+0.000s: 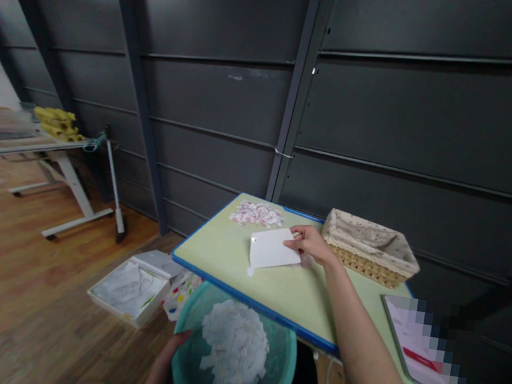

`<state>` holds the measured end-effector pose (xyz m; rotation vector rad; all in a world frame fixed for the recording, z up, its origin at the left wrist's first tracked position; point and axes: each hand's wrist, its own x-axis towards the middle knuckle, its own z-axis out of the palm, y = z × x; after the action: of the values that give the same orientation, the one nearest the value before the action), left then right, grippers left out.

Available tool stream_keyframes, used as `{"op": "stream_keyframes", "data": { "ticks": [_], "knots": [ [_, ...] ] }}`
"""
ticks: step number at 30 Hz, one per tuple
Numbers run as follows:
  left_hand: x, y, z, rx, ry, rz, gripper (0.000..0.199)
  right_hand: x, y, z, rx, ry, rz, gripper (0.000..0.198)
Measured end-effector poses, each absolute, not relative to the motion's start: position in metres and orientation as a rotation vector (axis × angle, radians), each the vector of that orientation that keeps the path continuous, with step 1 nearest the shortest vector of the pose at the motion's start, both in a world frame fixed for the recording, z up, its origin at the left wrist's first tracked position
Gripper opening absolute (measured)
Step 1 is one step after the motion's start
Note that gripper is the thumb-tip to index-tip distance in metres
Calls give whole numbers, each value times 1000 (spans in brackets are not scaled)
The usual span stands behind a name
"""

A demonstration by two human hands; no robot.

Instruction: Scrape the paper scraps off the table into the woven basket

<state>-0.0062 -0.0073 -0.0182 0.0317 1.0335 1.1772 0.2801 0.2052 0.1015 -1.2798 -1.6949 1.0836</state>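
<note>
Currently, the right hand point(309, 241) pinches a white card point(272, 249) by its right side, between thumb and fingers. The card is positioned over the far left half of the table point(209, 246), tilted, with a small hole at its upper left corner. Whether its lower edge touches the tabletop cannot be told. A small white scrap point(250, 271) lies at the card's lower left corner.

The left hand point(177, 339) clasps the left rim of a teal basin point(281, 350), thumb over the rim; the other fingers are hidden. The basin is located at the table's near edge, lower than the tabletop, and contains a heap of white pieces point(235, 346).

A pile of pink-and-white scraps point(257, 213) lies by the table's far left corner. A cloth-lined wicker basket point(363, 266) stands at the far edge, toward the far right corner. A tablet point(411, 343), partly pixelated, lies along the right edge.
</note>
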Motion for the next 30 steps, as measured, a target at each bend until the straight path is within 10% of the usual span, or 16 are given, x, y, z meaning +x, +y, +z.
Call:
{"op": "stream_keyframes", "data": {
  "ticks": [11, 30],
  "knots": [
    [-4, -7, -11, 48, 921, 1167, 62, 264, 82, 42, -1311, -1809, 378, 14],
    [-6, -9, 10, 125, 942, 1132, 63, 244, 41, 41, -1279, -1784, 246, 18]
  ]
}}
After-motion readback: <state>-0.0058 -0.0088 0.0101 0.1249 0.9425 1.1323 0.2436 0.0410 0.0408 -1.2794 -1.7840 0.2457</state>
